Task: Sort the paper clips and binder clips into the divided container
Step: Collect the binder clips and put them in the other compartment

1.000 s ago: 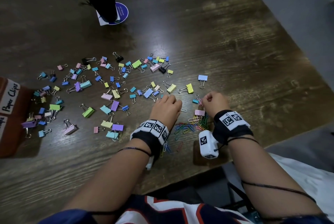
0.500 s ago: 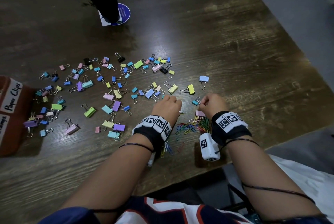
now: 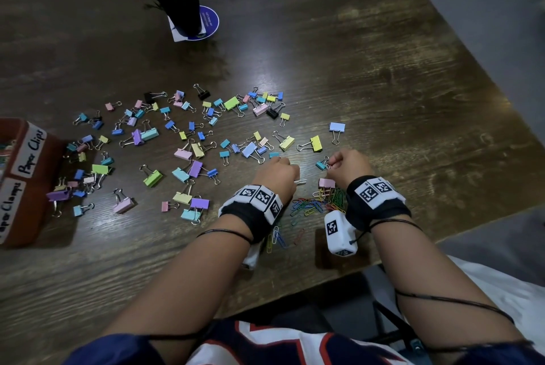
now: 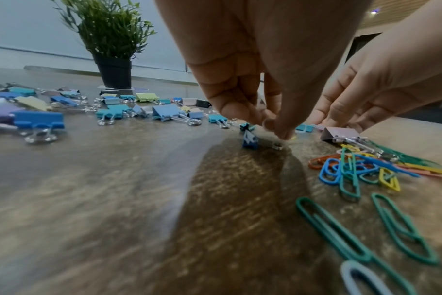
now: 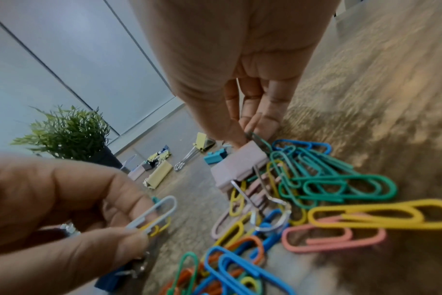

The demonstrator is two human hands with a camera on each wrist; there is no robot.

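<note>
Pastel binder clips point(image 3: 188, 155) lie scattered over the dark wooden table point(image 3: 383, 70). A pile of coloured paper clips point(image 3: 315, 202) sits near the front edge between my wrists. My left hand point(image 3: 290, 179) hovers just left of the pile and pinches a white and a yellow paper clip point(image 5: 154, 217) between thumb and fingertips. My right hand point(image 3: 331, 162) reaches past a pink binder clip point(image 5: 237, 165) lying on the pile, and its fingertips pinch a thin clip point(image 5: 256, 137), green by its look. The brown divided container point(image 3: 44, 188), labelled "Paper Clips" and "Paper Clamps", stands at the far left.
A potted plant point(image 3: 182, 11) stands on a blue coaster at the back of the table. A small blue binder clip point(image 4: 250, 141) lies under my left fingertips. The table's front edge runs just behind my wrists, with grey floor to the right.
Both hands stay over the same spot beside the paper clip pile. Only the fingers have shifted a little.
</note>
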